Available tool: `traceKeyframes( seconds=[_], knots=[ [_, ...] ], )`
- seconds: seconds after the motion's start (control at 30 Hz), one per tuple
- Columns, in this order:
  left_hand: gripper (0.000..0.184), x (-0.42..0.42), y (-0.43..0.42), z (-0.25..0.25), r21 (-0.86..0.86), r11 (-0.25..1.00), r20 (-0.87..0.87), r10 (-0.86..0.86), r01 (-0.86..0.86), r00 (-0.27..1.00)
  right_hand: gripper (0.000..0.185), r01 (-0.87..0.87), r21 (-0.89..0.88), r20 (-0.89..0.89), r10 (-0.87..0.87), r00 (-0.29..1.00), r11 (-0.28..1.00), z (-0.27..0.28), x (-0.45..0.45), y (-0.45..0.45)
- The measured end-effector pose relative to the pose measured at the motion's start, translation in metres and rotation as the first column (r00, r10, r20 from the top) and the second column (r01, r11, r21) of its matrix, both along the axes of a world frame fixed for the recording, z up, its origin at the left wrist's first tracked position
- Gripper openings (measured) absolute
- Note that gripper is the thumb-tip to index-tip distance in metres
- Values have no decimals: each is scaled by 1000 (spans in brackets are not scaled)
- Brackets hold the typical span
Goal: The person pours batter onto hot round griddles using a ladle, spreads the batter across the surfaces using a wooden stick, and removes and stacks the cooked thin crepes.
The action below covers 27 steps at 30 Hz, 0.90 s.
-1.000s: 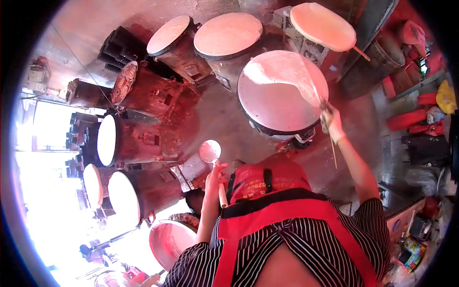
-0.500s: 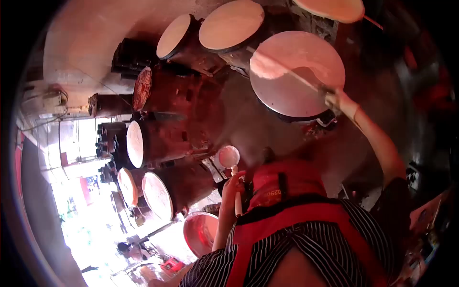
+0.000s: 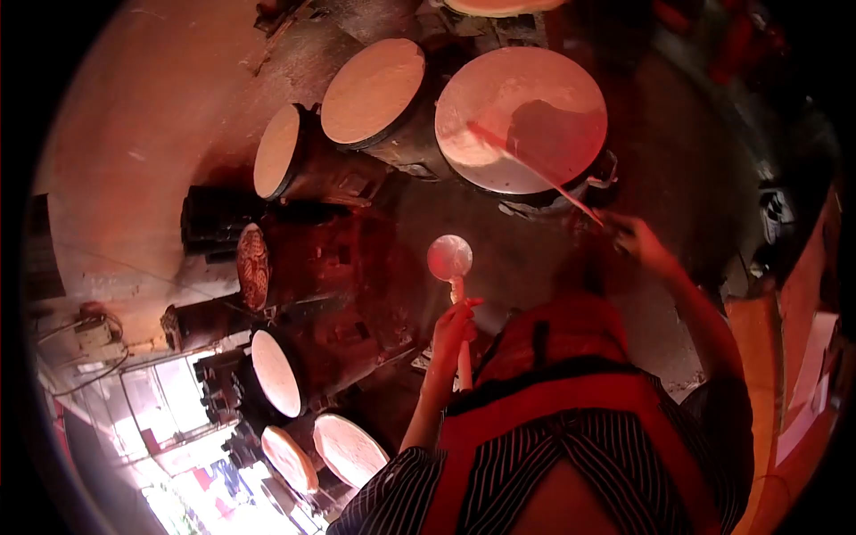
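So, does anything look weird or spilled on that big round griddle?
I see nothing spilled or broken. One oddity: the round griddle has a dark blotch on its paler top, near the thin stick. I can't tell whether it's reflection or coating.

Dim, red-tinted light dominates, while the window [image 3: 183, 392] at lower left glares blown-out white. The upper right sinks into blurry shadow; fisheye distortion bends the black-rimmed view.
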<state>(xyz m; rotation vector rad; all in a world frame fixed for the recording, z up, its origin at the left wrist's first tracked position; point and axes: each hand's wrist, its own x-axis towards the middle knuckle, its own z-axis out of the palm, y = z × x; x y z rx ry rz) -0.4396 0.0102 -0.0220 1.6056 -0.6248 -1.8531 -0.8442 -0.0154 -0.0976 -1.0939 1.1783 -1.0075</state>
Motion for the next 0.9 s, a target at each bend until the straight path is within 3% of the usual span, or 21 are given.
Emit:
traceKeyframes(
  seconds=[0.13,0.2,0.23,0.27,0.3,0.4,0.43,0.47,0.53,0.6,0.7,0.73,0.8,0.87,0.9],
  knots=[
    [34,56,7,-19,-24,999,8,-33,33,999,45,229,-177,-100,-249,963,957,-17,42,81],
    [34,86,25,-24,-58,998,-71,-13,9,997,41,378,-18,403,-339,850,926,-37,87,75],
    [34,99,35,-24,-34,998,-53,45,-47,998,34,310,236,769,-372,520,921,-26,132,52],
    [34,109,45,-22,-11,994,-33,104,-104,994,39,412,145,561,-418,715,899,-20,176,28],
    [34,119,55,-19,10,987,-11,161,-160,987,44,491,58,285,-485,827,869,-13,219,4],
    [32,146,90,-6,-26,969,62,247,-246,967,49,573,-448,11,-636,771,687,-27,326,-126],
    [31,153,100,0,-36,962,75,272,-270,959,49,589,-202,41,-594,803,782,-25,349,-162],
    [30,159,111,7,-44,955,89,296,-293,951,49,558,-244,-110,-594,797,793,-8,365,-189],
    [28,163,127,18,-84,931,181,366,-356,913,48,686,-346,-140,-758,637,640,-30,399,-250],
    [28,170,147,16,-145,920,182,387,-365,904,46,758,1,-211,-741,638,652,-2,407,-262],
    [28,174,156,16,-109,925,218,380,-364,899,44,843,-182,103,-843,528,506,-26,418,-239],
    [28,176,154,12,-99,926,196,377,-364,905,43,848,-444,157,-906,393,290,-55,421,-237],
    [28,184,155,-14,-83,923,127,383,-375,915,50,852,-141,273,-807,523,505,-94,404,-205],
    [28,175,133,1,-12,945,86,328,-328,941,52,780,84,272,-768,580,620,-61,385,-149],
    [27,174,127,-2,-26,957,58,289,-288,955,51,732,195,235,-756,611,653,-12,375,-113]
  ],
)
